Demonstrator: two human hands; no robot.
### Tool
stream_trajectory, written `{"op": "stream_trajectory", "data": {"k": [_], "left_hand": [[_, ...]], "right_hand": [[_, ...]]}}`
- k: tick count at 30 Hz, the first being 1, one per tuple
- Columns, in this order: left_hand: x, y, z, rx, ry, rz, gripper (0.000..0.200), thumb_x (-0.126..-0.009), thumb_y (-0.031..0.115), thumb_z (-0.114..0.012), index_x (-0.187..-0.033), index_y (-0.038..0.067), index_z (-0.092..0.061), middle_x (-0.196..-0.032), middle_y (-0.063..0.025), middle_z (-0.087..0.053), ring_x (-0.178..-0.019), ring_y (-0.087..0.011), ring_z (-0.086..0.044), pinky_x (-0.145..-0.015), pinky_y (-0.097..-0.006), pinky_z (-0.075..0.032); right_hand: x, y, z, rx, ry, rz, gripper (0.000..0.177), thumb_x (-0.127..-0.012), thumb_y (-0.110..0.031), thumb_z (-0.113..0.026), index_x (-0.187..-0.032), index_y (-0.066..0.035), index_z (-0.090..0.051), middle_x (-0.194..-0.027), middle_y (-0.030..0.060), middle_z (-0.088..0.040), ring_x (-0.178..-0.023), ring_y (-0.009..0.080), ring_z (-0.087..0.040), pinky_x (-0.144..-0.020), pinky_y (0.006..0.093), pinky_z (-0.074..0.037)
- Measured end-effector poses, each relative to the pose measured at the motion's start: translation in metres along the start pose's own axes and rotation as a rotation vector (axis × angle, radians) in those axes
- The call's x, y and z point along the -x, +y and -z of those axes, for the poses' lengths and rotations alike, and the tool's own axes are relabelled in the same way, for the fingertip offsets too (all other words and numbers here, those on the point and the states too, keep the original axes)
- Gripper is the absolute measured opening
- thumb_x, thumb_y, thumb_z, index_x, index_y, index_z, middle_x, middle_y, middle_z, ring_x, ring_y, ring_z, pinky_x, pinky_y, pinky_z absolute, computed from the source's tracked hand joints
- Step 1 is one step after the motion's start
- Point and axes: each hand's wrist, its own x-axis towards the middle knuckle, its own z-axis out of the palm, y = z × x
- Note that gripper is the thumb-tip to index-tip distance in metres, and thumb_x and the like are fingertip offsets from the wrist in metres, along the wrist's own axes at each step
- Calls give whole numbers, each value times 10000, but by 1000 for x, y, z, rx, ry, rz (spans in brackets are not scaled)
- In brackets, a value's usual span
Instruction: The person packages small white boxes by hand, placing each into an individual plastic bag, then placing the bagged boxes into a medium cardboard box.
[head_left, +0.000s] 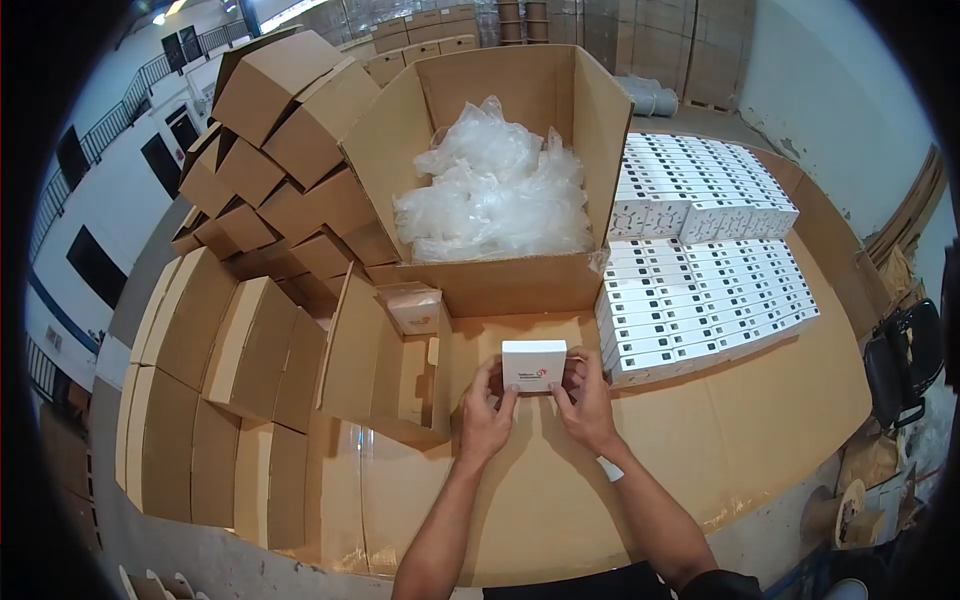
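Between my two hands is a small white box (534,362) with a red logo and dark print near its lower edge. My left hand (487,405) grips its left side, the thumb on the front face. On the right side, my right hand (585,400) holds it the same way. The box is above the cardboard-covered table (700,440). Just left of my hands stands an open brown carton (385,370) with a plastic-wrapped white box (415,312) inside, at its far end.
Behind my hands a large carton (520,285) holds crumpled clear plastic bags (500,190). Rows of white boxes (710,300) are stacked at the right. Closed brown cartons (215,400) stand at the left, with a heap of more cartons (285,150) behind them.
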Motion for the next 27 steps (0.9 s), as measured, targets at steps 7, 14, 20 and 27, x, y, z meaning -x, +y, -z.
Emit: {"op": "stream_trajectory", "data": {"k": [7,14,20,27], "left_hand": [[3,4,0,-202,45,-32,367,-931,35,-666,-1288,10,-584,-1113,-182,-725,-1051,-277,-719,-911,-373,-551],[4,5,1,-271,11,-46,370,-932,14,-648,-1290,2,-555,-1110,-199,-715,-1053,-309,-715,-905,-401,-556],[6,7,0,-240,-20,2,460,-912,-3,-637,-1352,-2,-502,-1211,-207,-677,-1140,-316,-677,-974,-403,-531],[5,53,10,-272,224,-399,581,-786,-31,-603,-1356,4,-499,-1311,-200,-578,-1231,-362,-575,-1074,-429,-452]], "right_hand": [[-3,13,2,86,-33,65,483,-899,105,-604,-1344,9,-440,-1158,181,-633,-1087,244,-668,-931,344,-540],[-1,7,9,270,-48,46,449,-885,76,-618,-1311,30,-481,-1144,185,-655,-1063,256,-680,-913,357,-536],[1,4,7,213,-43,30,515,-858,55,-644,-1338,30,-458,-1170,200,-647,-1104,299,-665,-951,380,-524],[18,5,15,309,41,163,660,-808,38,-642,-1417,20,-387,-1349,246,-567,-1306,365,-547,-1111,431,-435]]}}
